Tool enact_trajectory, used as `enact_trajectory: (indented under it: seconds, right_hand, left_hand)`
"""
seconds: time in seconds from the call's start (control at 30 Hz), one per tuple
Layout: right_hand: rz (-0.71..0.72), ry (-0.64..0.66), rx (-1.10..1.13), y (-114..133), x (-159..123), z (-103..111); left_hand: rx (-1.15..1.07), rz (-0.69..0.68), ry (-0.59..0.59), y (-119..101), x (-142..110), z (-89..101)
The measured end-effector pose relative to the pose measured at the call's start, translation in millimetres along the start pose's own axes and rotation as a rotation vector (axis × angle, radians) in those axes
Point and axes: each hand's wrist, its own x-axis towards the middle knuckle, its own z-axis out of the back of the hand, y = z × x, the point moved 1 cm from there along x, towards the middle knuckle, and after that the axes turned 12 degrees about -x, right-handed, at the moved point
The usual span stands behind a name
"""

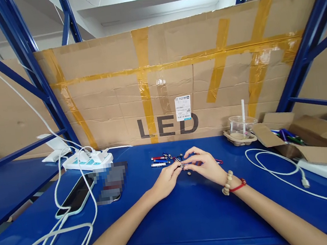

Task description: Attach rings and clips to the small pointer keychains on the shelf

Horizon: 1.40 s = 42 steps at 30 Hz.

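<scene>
The left hand (168, 179) and right hand (201, 165), fingers bent and nearly closed, pinch one small shiny piece (182, 166) between their fingertips. Three pens (160, 161) lie just beyond; two phones (78, 194) lie left. Rightward, one cup (235, 126) holds one straw (243, 114); an open box (326, 154) holds uncountable pens (289, 136).

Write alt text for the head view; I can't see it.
A person's left hand and right hand together pinch a small shiny piece over a blue tabletop, pens lying just beyond. A phone and white power strip are at left; a clear cup with a straw and an open cardboard box are at right.
</scene>
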Motion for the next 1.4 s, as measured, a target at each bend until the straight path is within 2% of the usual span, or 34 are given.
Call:
enact_trajectory:
  seconds: [0.27, 0.47, 0.83, 1.1, 1.4]
  right_hand:
    - [0.007, -0.006, -0.001, -3.1, 1.2, 4.6]
    - [0.036, 0.016, -0.043, -7.5, 0.2, 1.8]
    - [-0.059, 0.11, 0.21, -0.3, -3.2, -6.1]
    - [-0.039, 0.041, 0.006, 8.1, -3.6, -5.1]
    - [-0.078, 0.03, -0.103, 16.6, -2.2, -4.1]
  left_hand:
    - [-0.036, 0.026, 0.023, -3.3, -0.1, -0.6]
    - [0.079, -0.02, 0.037, 2.4, 0.3, 1.0]
    - [0.124, -0.068, 0.063, -8.2, -5.5, 1.8]
    - [0.165, -0.126, 0.053, -3.6, -6.8, 3.4]
    - [0.165, -0.015, 0.022, -5.5, -5.1, 0.1]
